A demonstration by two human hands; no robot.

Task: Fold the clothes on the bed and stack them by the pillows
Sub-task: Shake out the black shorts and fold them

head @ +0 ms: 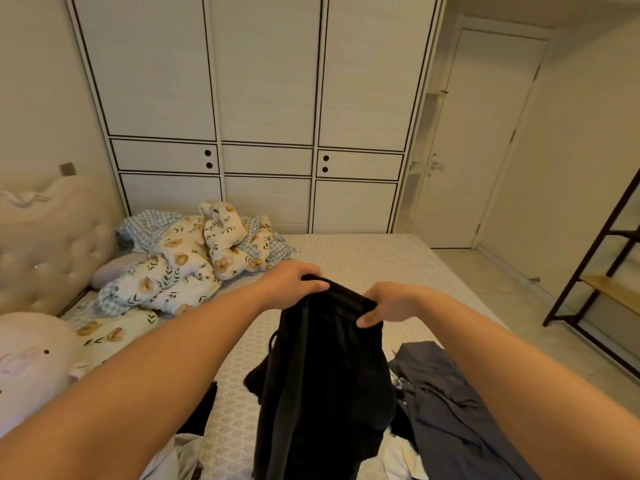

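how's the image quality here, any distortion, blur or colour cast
Head view: wide-angle distortion bows the wardrobe lines and stretches the forearms at the lower edge; warm yellowish indoor cast, soft light, no glare; the black garment held up by the left hand and right hand is underexposed, its folds barely readable; focus is fairly even, slightly soft overall.

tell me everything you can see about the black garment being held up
The black garment is a soft, matte, dark fabric piece, hanging lengthwise from its top edge, lifted over the bed. The left hand and right hand each grip that bunched top edge, close together. A thin cord loops at its left side. Its lower part drapes down among a grey garment and white clothes. Its exact type is unclear.
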